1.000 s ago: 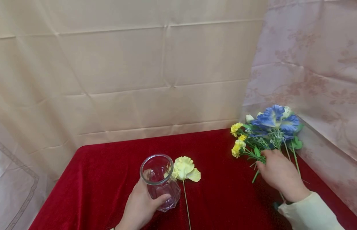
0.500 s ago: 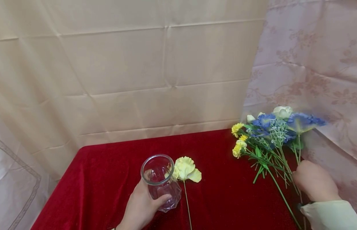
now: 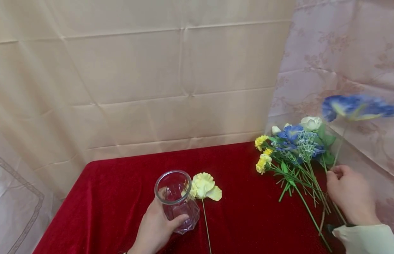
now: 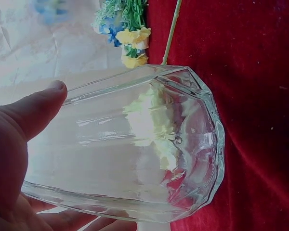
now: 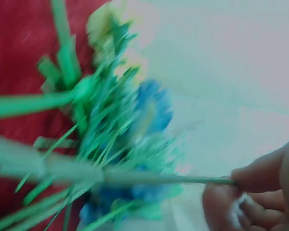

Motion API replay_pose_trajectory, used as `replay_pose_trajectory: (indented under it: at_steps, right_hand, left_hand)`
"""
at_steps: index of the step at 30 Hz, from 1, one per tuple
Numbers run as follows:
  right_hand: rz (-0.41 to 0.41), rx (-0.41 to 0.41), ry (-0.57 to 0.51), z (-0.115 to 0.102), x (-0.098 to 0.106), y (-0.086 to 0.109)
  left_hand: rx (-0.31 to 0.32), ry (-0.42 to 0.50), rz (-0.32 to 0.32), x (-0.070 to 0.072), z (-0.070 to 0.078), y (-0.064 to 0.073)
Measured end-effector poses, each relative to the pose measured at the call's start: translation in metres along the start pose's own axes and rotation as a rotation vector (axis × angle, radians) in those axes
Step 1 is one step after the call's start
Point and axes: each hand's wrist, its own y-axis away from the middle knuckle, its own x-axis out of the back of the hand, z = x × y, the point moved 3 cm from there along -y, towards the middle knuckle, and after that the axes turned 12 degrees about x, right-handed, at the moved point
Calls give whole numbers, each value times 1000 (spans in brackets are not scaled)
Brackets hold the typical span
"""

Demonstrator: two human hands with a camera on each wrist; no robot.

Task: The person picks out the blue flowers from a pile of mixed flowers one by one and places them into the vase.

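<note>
My left hand point(image 3: 155, 225) grips a clear faceted glass vase point(image 3: 185, 215), thumb on the near side and the other fingers round the far side. The left wrist view shows the vase point(image 4: 106, 159) close up, with pale yellow petals seen through its wall. At the right, my right hand point(image 3: 352, 195) pinches the thin stem of a blue artificial iris point(image 3: 359, 107), whose blurred bloom stands above the pile of flowers. In the right wrist view the stem point(image 5: 197, 179) runs to the thumb and fingertips point(image 5: 253, 173).
A pale yellow flower point(image 3: 204, 187) lies right of the vase on the red velvet cloth point(image 3: 120, 187). Blue, white and yellow flowers point(image 3: 292, 135) are heaped at the back right, stems toward the front. A beige curtain point(image 3: 136, 77) hangs behind, a patterned pink one point(image 3: 343, 63) at the right.
My right hand moved from the heap to the right, took the blue iris by its stem and raised its bloom above the other flowers. The left hand and vase stayed put.
</note>
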Motion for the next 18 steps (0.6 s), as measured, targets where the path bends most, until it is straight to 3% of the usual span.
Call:
replay_pose_trajectory:
  at_steps: [3, 7, 11, 14, 16, 18]
  right_hand:
    - [160, 11, -44, -23, 4, 2]
    - [277, 123, -86, -54, 5, 3]
    - [321, 246, -126, -91, 0, 5]
    - [325, 326, -167, -118, -5, 9]
    - [329, 385, -198, -136, -10, 12]
    - [324, 457, -221, -153, -16, 17]
  left_hand:
    - [2, -5, 1, 2, -1, 0]
    - [1, -19, -2, 4, -2, 0]
    - [-1, -43, -46, 9, -4, 2]
    - [37, -29, -78, 21, -3, 4]
    - [81, 32, -28, 35, 0, 8]
    - [110, 163, 105, 53, 6, 13]
